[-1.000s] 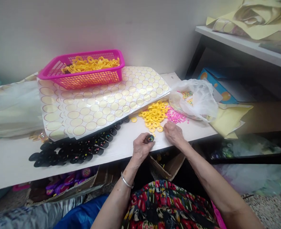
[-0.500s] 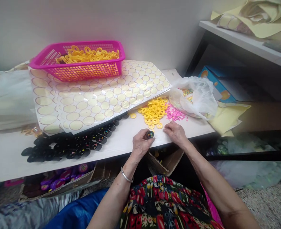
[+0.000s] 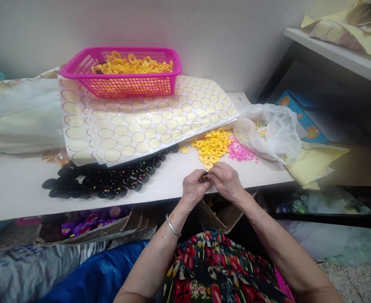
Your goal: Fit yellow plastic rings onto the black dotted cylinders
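Observation:
My left hand [image 3: 194,188] is closed round a small black round piece [image 3: 205,178], mostly hidden between my fingers, at the front edge of the white table [image 3: 15,198]. My right hand [image 3: 225,181] meets it there, fingers pinched against the same piece; whether it also holds a yellow ring is hidden. A loose pile of yellow rings [image 3: 213,147] lies just beyond my hands, with small pink beads [image 3: 239,153] beside it. A row of black round pieces [image 3: 109,182] with coloured dots lies to the left.
A pink basket [image 3: 125,82] of yellow rings stands at the back on sheets of round stickers [image 3: 141,124]. A clear plastic bag [image 3: 272,132] of beads lies right. A cardboard box [image 3: 217,212] sits under the table edge. A shelf unit [image 3: 337,59] stands at the right.
My right hand has left the ring pile and come back to meet my left hand at the black piece. The view has shifted slightly.

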